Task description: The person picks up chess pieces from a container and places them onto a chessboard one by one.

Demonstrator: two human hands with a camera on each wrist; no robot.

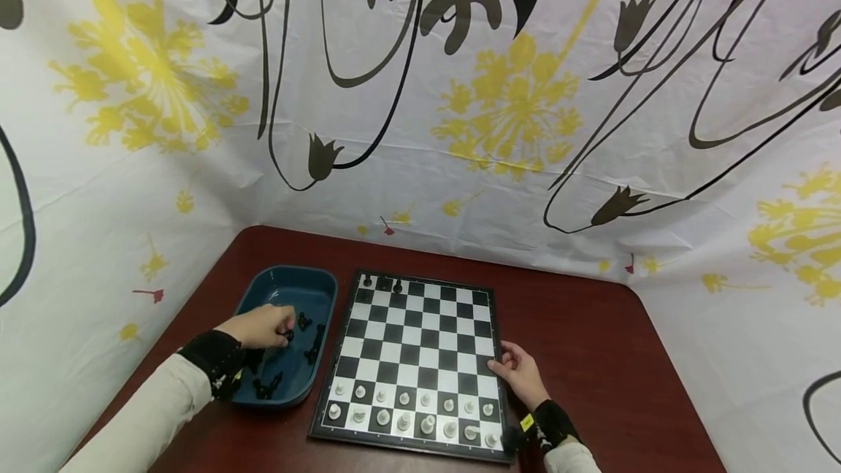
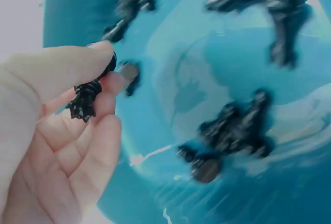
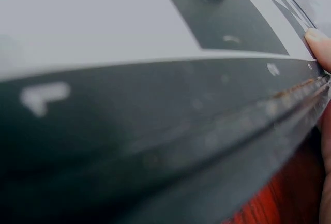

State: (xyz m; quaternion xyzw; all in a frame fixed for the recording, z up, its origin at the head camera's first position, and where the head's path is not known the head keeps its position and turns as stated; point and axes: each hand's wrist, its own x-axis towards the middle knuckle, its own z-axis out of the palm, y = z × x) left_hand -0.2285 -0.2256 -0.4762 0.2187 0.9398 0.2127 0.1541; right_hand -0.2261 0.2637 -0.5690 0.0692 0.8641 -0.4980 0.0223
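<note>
Two hands are seen over a dark red desk (image 1: pixel 578 356) that is hemmed in at the back and on both sides by a flowered curtain (image 1: pixel 512 115). Bare desk is left to the right of the chessboard (image 1: pixel 410 363) and in a narrow strip at its near edge; on the left, a blue tray (image 1: pixel 282 279) is set just beside the board, close to the desk's left edge.

The left hand (image 1: pixel 259 327) is held inside the tray, and a black chess piece (image 2: pixel 89 95) is pinched between thumb and fingers (image 2: pixel 111 87) — the piece's base is seen below the fingertips, its top hidden behind the thumb. More black pieces (image 2: pixel 235 131) lie loose on the tray floor, apart from the fingers, with others (image 2: pixel 269 1) near the far wall.

The right hand (image 1: pixel 522 374) is laid against the board's right edge, its fingers curled onto the black frame; in the right wrist view one fingertip (image 3: pixel 319 45) is pressed on the rim.

White pieces (image 1: pixel 404 414) are lined up in the two nearest rows, and three black pieces (image 1: pixel 382 284) are stood at the far left corner — the middle squares are left open.
</note>
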